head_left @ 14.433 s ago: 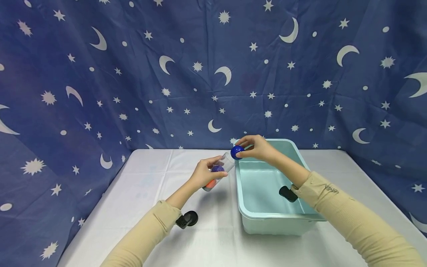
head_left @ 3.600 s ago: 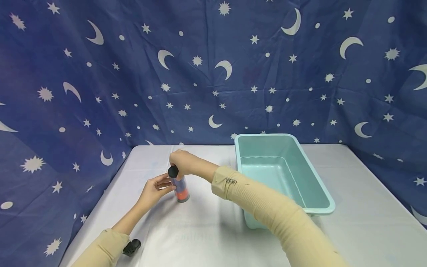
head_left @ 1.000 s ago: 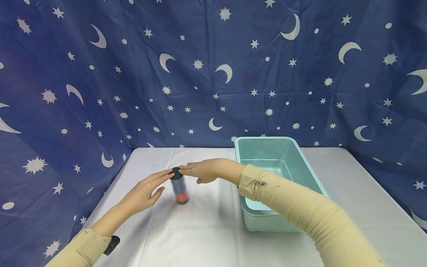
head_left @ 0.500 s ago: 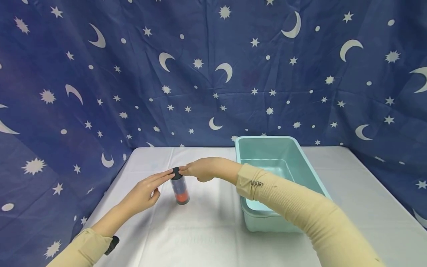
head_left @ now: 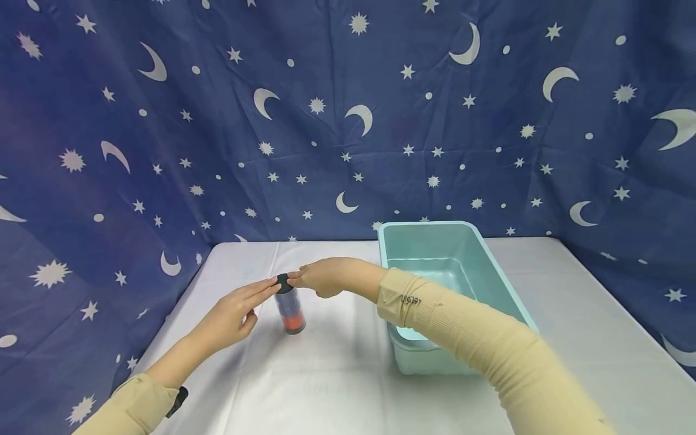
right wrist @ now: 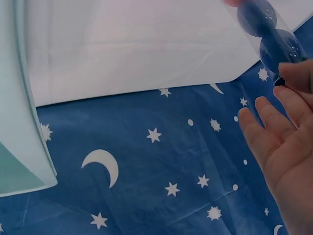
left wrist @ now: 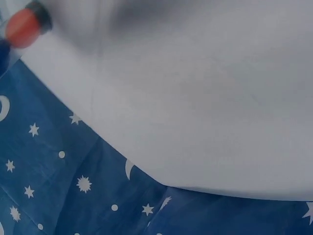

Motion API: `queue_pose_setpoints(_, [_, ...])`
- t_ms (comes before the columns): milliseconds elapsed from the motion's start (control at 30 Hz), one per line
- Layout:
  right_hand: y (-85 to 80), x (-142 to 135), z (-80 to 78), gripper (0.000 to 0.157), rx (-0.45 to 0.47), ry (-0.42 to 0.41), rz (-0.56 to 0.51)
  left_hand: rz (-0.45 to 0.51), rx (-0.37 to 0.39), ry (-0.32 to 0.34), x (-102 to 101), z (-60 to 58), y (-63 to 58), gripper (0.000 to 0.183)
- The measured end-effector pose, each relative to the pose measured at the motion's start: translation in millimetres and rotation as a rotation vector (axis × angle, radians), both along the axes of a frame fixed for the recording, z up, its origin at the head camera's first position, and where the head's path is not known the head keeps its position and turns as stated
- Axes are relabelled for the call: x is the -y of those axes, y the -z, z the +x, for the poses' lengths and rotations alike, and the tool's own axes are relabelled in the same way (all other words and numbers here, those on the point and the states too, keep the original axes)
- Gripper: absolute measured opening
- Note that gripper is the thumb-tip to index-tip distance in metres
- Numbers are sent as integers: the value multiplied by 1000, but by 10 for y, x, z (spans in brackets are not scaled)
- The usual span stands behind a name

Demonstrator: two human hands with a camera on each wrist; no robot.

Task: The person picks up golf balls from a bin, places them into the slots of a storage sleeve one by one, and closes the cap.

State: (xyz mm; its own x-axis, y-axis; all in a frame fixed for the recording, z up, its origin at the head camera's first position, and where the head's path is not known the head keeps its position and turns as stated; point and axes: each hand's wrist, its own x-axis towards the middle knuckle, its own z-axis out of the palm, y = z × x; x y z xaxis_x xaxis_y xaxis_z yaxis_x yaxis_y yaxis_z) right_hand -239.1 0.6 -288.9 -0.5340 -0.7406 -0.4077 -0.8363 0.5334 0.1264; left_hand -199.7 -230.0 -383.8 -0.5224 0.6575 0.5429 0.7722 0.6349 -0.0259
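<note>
A clear tube with a black cap stands upright on the white table. Through its wall show an orange ball low down and, in the right wrist view, two dark blue-looking balls stacked toward the capped end. My left hand reaches in from the left, its straight fingertips resting on the cap. From the other side my right hand lays its fingertips on the cap too. The right wrist view catches that hand with its fingers loosely extended; the left hand is outside the left wrist view.
A pale teal plastic bin stands to the right, partly behind the right forearm. White cloth covers the table. A dark blue curtain with moons and stars hangs behind and along the sides.
Earlier the left hand held the tilted tube while the right brought a blue ball to its mouth. Later the right hand gripped the cap. Both hands now touch the cap with extended fingers.
</note>
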Motion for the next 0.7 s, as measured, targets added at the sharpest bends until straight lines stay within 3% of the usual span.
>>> queue_pose_setpoints(300, [0, -106, -2, 62, 56, -7, -15, 4, -15, 10, -2, 17, -6, 61])
queue_pose_setpoints(500, [-119, -334, -27, 57, 81, 43, -82, 43, -58, 13, -66, -18, -4, 50])
queue_pose_setpoints(700, [-241, -563, -58, 52, 108, 85, -164, 42, -62, -9, -67, -73, -107, 44])
